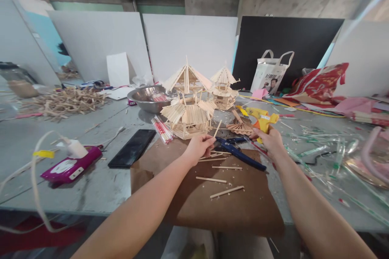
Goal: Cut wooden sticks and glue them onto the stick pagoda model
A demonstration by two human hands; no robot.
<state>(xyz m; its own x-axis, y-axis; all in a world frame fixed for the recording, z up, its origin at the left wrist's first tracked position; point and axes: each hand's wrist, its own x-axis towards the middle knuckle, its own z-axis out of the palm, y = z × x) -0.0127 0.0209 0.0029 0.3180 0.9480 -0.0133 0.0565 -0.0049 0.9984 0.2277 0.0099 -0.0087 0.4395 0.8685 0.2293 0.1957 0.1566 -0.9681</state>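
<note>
My left hand (199,147) is closed in a pinch on a thin wooden stick (216,128) that points up toward a small wooden stick house (188,115) just beyond it. My right hand (270,139) is wrapped round a yellow glue gun (265,122), its nozzle aimed left at a fan-shaped stick roof piece (240,126). Both hands hover over a brown paper sheet (219,198) that carries loose sticks (226,191) and blue-handled cutters (238,151).
Two more stick pavilions (223,87) stand behind, beside a steel bowl (150,98). A black phone (132,148), a magenta wipes pack (71,166) and a white cable lie left. A stick heap (68,101) lies far left. Plastic wrappers (322,145) and bags clutter the right.
</note>
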